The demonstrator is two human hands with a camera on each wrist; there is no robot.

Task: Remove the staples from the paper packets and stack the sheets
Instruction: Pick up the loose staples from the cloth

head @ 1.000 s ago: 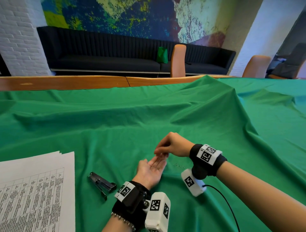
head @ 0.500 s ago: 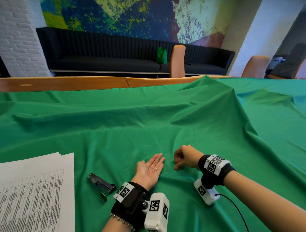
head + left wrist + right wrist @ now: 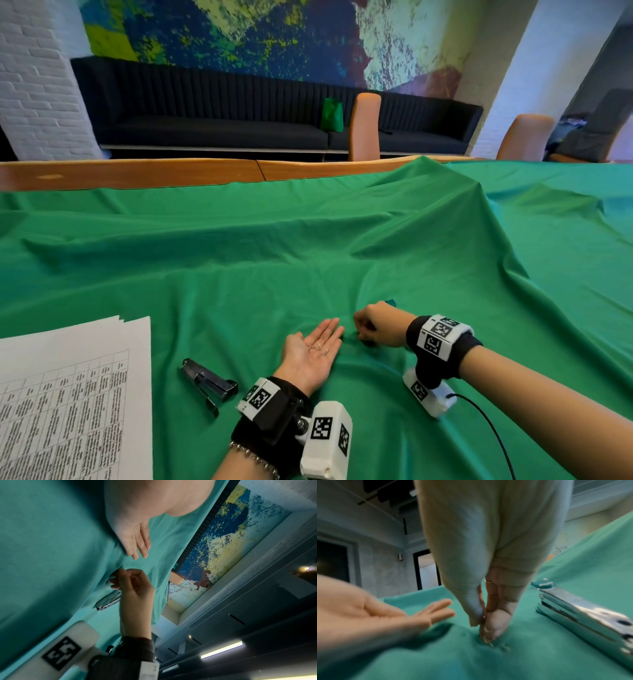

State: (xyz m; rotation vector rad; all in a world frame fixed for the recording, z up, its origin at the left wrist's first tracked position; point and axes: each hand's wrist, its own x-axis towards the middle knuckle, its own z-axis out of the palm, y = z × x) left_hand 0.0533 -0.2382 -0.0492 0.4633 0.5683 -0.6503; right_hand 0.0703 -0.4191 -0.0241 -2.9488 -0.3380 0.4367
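A green cloth (image 3: 308,246) is spread over the table. A stack of printed sheets (image 3: 75,394) is laid at the near left. The left hand (image 3: 313,351) is held flat, palm up, with loose staples (image 3: 318,347) cradled. The right hand (image 3: 375,325) is pinched onto the cloth just beside it; whether a staple is grasped cannot be told.

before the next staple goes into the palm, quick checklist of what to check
1. Left hand open, palm up, ready to receive: ok.
2. Staples already gathered lie on that palm: ok.
3. Right hand fingertips pinched together down at the green cloth: ok.
4. Staple actually caught in that pinch: cannot tell, too small and blurred.
5. More loose staples on the cloth beside the fingertips: ok, small glints show there.
6. Staple remover and stacked sheets lie apart from both hands: ok.
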